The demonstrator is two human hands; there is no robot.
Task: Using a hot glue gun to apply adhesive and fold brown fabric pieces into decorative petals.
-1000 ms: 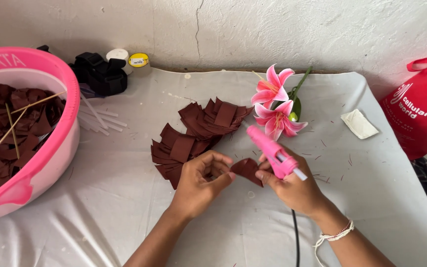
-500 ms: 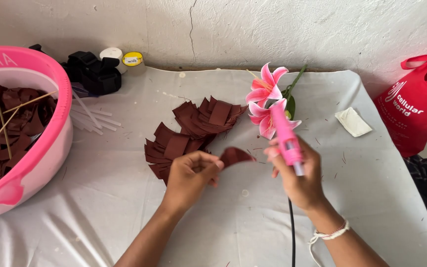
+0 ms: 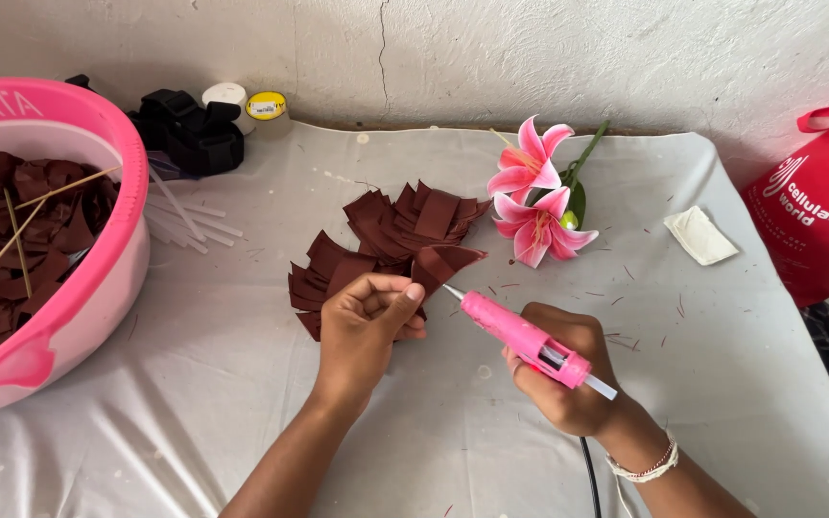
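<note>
My left hand (image 3: 365, 326) pinches a folded dark brown fabric petal (image 3: 443, 263) just above the table. My right hand (image 3: 561, 376) grips a pink hot glue gun (image 3: 522, 339), whose metal nozzle points up-left and touches the lower edge of that petal. A pile of several more dark brown fabric squares (image 3: 388, 236) lies on the white cloth right behind my left hand. The gun's black cord (image 3: 588, 475) runs down past my right wrist, which wears a white bracelet.
A pink basin (image 3: 98, 278) with brown fabric pieces and thin wooden sticks stands at the left. Pink artificial lilies (image 3: 533, 201), a white pad (image 3: 700, 235), clear glue sticks (image 3: 184, 219), black straps (image 3: 194, 134), two small jars and a red bag (image 3: 813, 216) surround the work spot.
My right hand has swung the glue gun down from upright, bringing its nozzle onto the petal. My left hand moved the petal slightly right.
</note>
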